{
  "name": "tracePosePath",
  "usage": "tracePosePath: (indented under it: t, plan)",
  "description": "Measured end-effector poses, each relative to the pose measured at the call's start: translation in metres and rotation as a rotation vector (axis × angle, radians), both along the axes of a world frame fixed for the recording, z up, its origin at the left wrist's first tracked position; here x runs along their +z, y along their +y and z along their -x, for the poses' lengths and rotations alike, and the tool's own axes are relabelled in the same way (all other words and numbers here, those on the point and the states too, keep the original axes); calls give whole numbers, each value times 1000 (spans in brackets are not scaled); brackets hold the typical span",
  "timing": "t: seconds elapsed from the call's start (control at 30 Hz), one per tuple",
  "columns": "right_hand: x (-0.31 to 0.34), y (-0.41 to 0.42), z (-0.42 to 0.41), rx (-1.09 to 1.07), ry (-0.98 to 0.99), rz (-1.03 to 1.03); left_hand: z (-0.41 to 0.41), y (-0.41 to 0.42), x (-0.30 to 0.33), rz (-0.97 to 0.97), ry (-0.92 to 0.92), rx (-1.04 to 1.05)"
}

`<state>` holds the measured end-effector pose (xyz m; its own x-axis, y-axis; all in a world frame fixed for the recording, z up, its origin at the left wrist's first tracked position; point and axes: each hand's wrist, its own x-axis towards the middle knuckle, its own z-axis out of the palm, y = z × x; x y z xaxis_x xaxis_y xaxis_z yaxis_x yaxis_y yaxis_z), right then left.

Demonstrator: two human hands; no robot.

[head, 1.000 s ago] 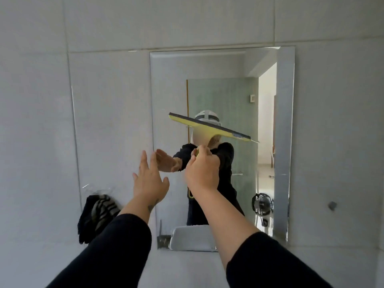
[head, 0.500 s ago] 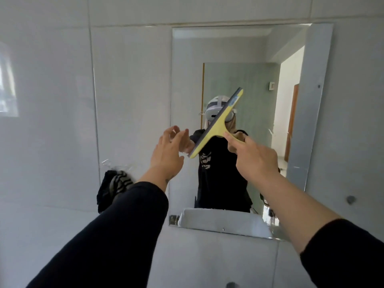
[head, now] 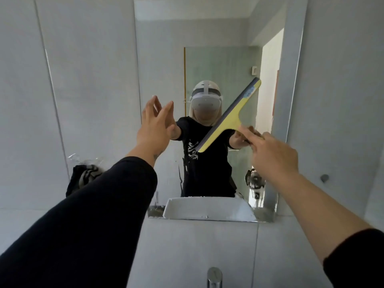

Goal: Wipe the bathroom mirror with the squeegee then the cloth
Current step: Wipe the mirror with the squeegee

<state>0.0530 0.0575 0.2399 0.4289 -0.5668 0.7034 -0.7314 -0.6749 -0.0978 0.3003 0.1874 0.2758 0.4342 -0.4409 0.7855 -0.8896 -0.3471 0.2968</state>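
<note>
The bathroom mirror (head: 162,48) hangs on the grey tiled wall straight ahead. A yellow squeegee (head: 230,116) with a dark rubber blade lies tilted against the glass, blade running from lower left to upper right. My right hand (head: 270,152) grips its handle at the mirror's right side. My left hand (head: 155,125) is raised with fingers spread at the mirror's left edge, holding nothing. A dark striped cloth (head: 85,179) hangs on the wall to the left of the mirror, below my left hand.
The mirror reflects a person in a black shirt wearing a headset, a white basin and a doorway. A metal tap (head: 215,277) stands at the bottom edge. A small round wall knob (head: 324,178) sits right of the mirror.
The squeegee swung from nearly level to steeply tilted and shifted right across the glass. My view moved closer and lower. My left hand rose, still holding nothing.
</note>
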Motion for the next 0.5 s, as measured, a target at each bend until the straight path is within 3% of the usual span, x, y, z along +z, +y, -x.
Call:
tracePosePath:
  t: [0.2,0.5]
  plan:
    - [-23,-13,22,-38,-163,-133,1,-2,0,30,-1,-16]
    - [-53,17,-19,107,-397,-410,1,2,-1,16,28,-49]
